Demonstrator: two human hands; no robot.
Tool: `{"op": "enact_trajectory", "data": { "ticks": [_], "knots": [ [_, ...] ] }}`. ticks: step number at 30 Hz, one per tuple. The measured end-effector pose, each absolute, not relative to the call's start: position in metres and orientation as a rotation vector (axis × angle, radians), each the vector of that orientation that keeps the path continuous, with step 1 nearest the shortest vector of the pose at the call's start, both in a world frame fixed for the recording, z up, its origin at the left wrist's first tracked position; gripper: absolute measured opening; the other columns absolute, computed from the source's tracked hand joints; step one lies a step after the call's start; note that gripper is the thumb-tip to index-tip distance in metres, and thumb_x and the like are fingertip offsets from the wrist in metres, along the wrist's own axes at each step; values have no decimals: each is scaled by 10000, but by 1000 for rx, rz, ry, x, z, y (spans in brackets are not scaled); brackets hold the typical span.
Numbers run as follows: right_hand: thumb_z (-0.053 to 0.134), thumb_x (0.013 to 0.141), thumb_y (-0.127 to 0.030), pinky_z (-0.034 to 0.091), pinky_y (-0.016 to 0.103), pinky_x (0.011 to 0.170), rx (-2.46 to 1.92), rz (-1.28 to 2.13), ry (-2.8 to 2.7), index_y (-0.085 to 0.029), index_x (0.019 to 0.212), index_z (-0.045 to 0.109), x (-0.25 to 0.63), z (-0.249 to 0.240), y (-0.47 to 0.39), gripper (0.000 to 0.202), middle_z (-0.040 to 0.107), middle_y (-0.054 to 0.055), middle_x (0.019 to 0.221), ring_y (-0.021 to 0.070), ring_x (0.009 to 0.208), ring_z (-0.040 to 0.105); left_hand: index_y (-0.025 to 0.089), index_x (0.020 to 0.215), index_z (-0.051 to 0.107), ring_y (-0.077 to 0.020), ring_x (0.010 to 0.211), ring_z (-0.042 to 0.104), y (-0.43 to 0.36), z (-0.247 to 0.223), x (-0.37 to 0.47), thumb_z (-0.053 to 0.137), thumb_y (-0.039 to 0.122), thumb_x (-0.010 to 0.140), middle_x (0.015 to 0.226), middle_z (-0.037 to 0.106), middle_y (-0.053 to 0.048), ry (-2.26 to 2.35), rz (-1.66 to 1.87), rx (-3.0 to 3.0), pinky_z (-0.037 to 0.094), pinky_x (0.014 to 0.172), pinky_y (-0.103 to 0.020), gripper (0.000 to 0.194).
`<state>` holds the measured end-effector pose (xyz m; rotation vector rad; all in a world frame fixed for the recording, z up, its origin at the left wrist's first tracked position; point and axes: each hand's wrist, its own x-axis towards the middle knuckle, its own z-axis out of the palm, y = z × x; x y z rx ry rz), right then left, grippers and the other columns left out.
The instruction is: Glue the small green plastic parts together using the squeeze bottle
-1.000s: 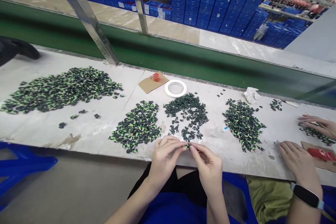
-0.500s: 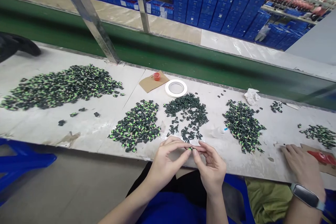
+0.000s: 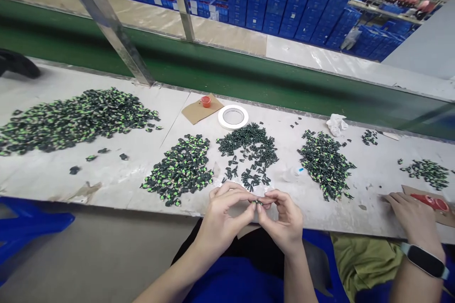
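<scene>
Between my fingertips is a small dark part with green on it [image 3: 257, 202], too small to name more exactly. My left hand [image 3: 225, 213] pinches it from the left, while the thumb and fingers of my right hand [image 3: 283, 220] close on it from the right. Both hands are just above the table's front edge. Beyond them lies a pile of small dark green pieces [image 3: 254, 149]. A pile of black-and-green parts [image 3: 181, 165] is to the left of it, and another black-and-green pile [image 3: 325, 163] is on the right.
A white tape roll [image 3: 233, 117] lies behind the middle pile, beside brown cardboard [image 3: 199, 112] bearing a red tub [image 3: 205, 101]. A big parts heap [image 3: 74, 120] covers the left. A small bottle [image 3: 292, 173] lies mid-table. At right is a co-worker's hand [image 3: 412, 210] with a watch.
The view has shifted slightly, so the table's contents appear a little further left. My hands keep the same pinch on the small part. The co-worker's hand has moved slightly.
</scene>
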<state>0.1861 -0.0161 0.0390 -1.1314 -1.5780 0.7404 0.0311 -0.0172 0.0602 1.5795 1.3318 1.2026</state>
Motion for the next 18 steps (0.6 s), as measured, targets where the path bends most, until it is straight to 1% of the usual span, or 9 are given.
{"op": "enact_trajectory", "data": {
  "ticks": [4,7,13,18],
  "knots": [
    [651,766,-185,567,246,579,-1152,774,-1523,-206,914,600,182,37,-16,158,698,26,756,137,612,656,256,793,733,-206,800,632,-22,61,36,641,219,789,771,740,-10,1485,1217,1701,424,786,-357,99],
    [644,757,-176,569,244,582,-1161,781,-1513,-207,937,591,183,37,-14,190,697,20,744,138,612,662,255,821,728,-209,811,631,-23,58,39,616,224,807,798,749,-13,1518,1208,1771,402,789,-365,118],
    [629,760,-144,572,234,605,-1192,709,-1595,-207,986,599,186,34,-12,236,697,23,792,134,649,670,263,850,729,-218,849,630,-19,49,40,615,206,810,842,759,-15,1499,1113,1787,384,804,-379,134],
    [615,775,-151,562,234,596,-1216,673,-1676,-204,1009,595,193,31,-14,241,675,8,749,126,621,644,263,868,735,-229,887,631,-15,44,41,610,221,822,853,754,-30,1420,1010,1743,398,833,-392,140]
  ]
}}
